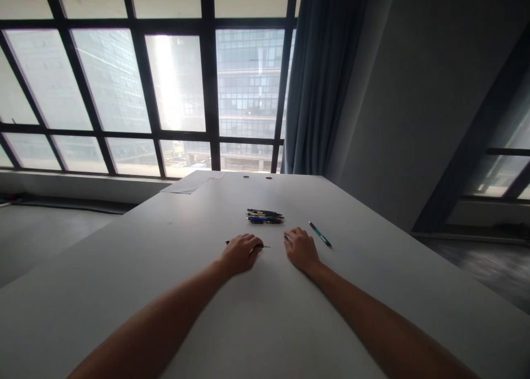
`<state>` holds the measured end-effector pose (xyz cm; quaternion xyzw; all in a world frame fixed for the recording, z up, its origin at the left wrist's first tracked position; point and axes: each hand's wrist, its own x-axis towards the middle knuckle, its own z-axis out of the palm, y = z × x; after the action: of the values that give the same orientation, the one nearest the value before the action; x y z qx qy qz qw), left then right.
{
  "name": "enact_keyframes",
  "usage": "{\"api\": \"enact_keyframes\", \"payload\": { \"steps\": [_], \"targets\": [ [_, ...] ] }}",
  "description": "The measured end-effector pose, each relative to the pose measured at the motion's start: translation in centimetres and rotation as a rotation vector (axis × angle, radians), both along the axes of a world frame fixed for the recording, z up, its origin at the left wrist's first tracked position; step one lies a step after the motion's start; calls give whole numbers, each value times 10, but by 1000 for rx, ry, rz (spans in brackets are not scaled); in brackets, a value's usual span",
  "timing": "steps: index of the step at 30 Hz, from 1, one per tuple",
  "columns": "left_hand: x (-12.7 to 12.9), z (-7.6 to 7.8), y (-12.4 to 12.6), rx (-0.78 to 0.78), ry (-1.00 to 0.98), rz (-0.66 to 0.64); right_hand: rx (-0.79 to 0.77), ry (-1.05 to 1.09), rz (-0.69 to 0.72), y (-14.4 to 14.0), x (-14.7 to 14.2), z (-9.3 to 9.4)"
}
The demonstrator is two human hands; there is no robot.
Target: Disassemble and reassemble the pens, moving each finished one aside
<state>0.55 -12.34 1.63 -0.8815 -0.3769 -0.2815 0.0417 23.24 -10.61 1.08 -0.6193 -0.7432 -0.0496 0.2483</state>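
Observation:
My left hand [240,254] rests low over the white table, its fingers closed around a black pen [259,245]. A thin tip like a bare refill sticks out of the pen towards the right, and the other end shows left of the knuckles. To the right, my right hand [302,250] has its fingers curled in a pinch. Between them is a small dark piece [287,238], mostly hidden; its kind cannot be made out. Beyond both hands lies a row of several pens [265,217]. A green pen [320,235] lies slanted, to the right of my right hand.
The white table [199,324] stretches away to a window wall [178,81]. Sheets of paper [188,184] lie at its far left corner. Two round dark spots sit near the far edge. A blue curtain [318,81] hangs behind, at the right.

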Motion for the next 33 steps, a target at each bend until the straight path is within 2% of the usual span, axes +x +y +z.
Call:
{"api": "enact_keyframes", "payload": {
  "steps": [3,7,11,18,23,29,33],
  "targets": [
    [1,0,0,0,6,0,8,27,48,6,3,-6],
    [0,-2,1,-5,12,7,123,90,153,14,8,-16],
    [0,-2,2,-12,10,8,182,135,189,17,10,-21],
    [-1,-2,1,-21,11,14,175,142,169,15,8,-18],
    [-1,-2,1,-13,13,15,94,147,193,6,3,-8],
    [0,-1,0,-26,-5,36,69,247,476,-15,-13,1],
    [0,-2,0,-35,-22,28,103,278,558,-21,-19,0]
  ]
}}
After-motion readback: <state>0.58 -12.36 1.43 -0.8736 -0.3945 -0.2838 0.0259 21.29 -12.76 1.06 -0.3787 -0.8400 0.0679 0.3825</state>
